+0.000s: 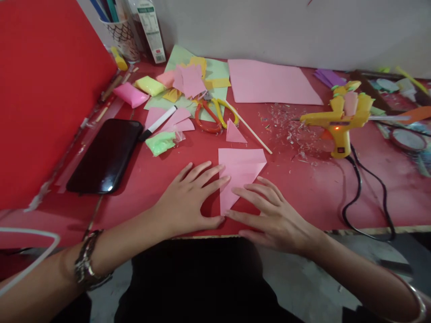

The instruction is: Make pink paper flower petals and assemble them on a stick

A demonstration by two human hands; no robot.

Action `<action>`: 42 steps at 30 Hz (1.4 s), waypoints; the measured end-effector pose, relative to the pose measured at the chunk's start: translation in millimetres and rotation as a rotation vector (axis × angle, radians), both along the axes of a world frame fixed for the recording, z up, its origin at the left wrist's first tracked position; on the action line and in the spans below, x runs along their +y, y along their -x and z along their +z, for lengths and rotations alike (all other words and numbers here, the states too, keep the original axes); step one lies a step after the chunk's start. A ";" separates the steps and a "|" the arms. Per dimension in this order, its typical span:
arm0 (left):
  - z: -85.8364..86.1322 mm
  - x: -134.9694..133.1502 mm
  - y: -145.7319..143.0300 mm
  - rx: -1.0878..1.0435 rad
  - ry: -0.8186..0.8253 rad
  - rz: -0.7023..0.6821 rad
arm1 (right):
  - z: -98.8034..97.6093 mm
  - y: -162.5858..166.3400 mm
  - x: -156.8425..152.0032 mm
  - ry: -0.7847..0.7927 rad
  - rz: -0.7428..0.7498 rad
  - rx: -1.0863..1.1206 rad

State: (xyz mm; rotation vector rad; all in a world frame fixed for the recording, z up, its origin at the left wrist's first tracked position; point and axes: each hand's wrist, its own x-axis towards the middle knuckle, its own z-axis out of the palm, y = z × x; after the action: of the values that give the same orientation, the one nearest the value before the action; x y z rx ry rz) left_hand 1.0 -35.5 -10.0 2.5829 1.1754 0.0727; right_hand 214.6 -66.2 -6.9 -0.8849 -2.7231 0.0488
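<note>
A pink sheet of paper (238,168) with one slanted edge and a faint crease lies flat near the front of the red table. My left hand (191,197) rests at its left side, fingers spread, with fingertips touching the paper. From the right, my right hand (272,211) lays its fingertips on the lower slanted edge, fingers apart. Just beyond the sheet are a small folded pink paper triangle (235,133) and a thin wooden stick (251,129). Behind them lie scissors (210,117) with red and yellow handles, their blades mostly hidden under paper.
A yellow glue gun (340,123) with a lit orange light and black cord stands at right. At left lie a black phone (106,154), a marker (158,123) and a green clay packet (161,142). A larger pink sheet (269,83) lies by the wall.
</note>
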 end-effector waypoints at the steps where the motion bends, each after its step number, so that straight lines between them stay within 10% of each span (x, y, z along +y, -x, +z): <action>1: 0.1 -0.2 0.2 0.003 0.003 0.001 | 0.0 -1.4 1.4 0.003 -0.014 0.011; 19: -1.5 0.2 0.1 0.007 -0.001 -0.011 | 4.0 -53.7 40.9 -0.047 -0.489 -0.016; 29: 1.0 -1.4 0.8 0.023 -0.006 -0.028 | 5.1 -17.0 60.9 0.152 -0.286 0.113; 42: 11.2 -16.5 -3.9 -0.005 -0.179 -0.087 | 12.6 -12.4 71.0 0.233 -0.400 -0.120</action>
State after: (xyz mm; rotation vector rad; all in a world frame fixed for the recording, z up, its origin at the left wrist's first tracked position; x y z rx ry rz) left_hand 4.9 -52.0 1.2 2.7837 1.0993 0.1728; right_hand 227.1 4.8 5.7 -1.5278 -2.6262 0.2422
